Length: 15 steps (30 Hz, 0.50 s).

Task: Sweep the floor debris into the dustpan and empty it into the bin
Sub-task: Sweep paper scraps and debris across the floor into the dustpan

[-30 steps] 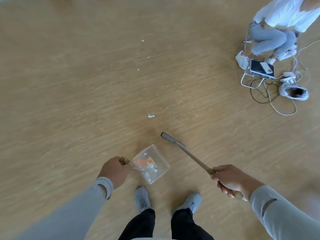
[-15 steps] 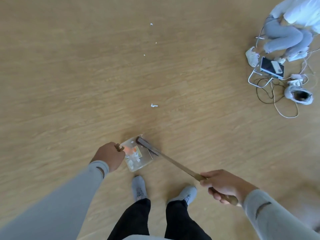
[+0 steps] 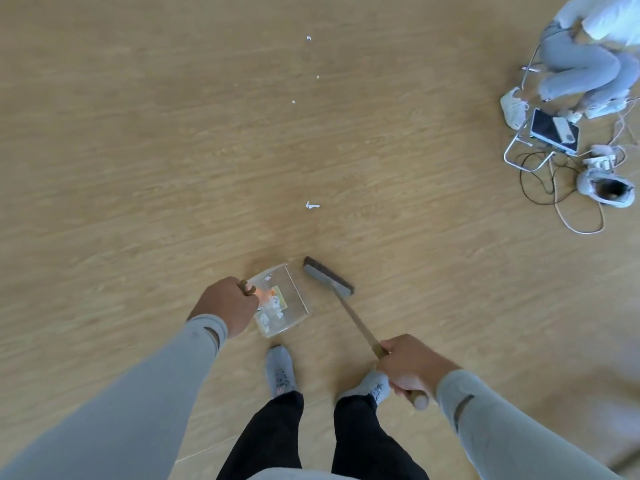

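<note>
Dustpan (image 3: 282,301), clear plastic, low on the wood floor (image 3: 138,168) just below frame centre, holding white scraps and an orange bit, its wooden handle clamped in the curled fingers of the left hand (image 3: 223,306) at its left edge. Broom (image 3: 329,277) with dark head just right of the dustpan's open edge, slightly apart from it, long wooden stick running down-right into the right hand (image 3: 412,368), fingers wrapped tight round it. Loose paper scrap (image 3: 311,205) above the dustpan near centre, smaller white bits (image 3: 308,38) toward the top; seated person (image 3: 585,57), tablet (image 3: 554,129) and cables (image 3: 561,202) in the upper right; grey-socked feet (image 3: 280,370) at bottom centre.
</note>
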Motion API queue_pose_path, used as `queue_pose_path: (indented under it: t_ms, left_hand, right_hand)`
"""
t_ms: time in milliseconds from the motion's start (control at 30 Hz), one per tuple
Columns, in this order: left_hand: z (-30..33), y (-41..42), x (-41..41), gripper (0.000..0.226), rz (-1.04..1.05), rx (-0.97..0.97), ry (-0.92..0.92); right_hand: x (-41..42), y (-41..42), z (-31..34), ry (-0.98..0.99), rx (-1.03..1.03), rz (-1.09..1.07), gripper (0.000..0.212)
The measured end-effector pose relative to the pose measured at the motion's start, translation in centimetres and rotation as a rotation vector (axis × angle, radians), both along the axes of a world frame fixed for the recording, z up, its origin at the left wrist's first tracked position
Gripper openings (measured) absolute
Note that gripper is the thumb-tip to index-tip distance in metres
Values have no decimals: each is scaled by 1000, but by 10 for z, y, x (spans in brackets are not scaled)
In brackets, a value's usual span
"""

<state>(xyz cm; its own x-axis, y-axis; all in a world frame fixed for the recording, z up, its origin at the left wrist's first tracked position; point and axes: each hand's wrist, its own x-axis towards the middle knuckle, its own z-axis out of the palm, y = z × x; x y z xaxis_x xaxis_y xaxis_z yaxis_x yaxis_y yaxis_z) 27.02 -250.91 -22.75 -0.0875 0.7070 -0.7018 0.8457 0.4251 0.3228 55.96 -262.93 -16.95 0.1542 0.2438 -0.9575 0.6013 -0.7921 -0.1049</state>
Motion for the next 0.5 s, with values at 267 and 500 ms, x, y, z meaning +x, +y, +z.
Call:
queue_pose_path:
  t_ms: [267, 500]
  left_hand:
    - [6, 1, -1, 11, -19, -44, 16]
    - [26, -9, -10, 19, 6, -106, -34]
  right_hand:
    - [56, -3, 56, 129, -40, -345, 39]
    - [52, -12, 89, 38, 95, -388, 23]
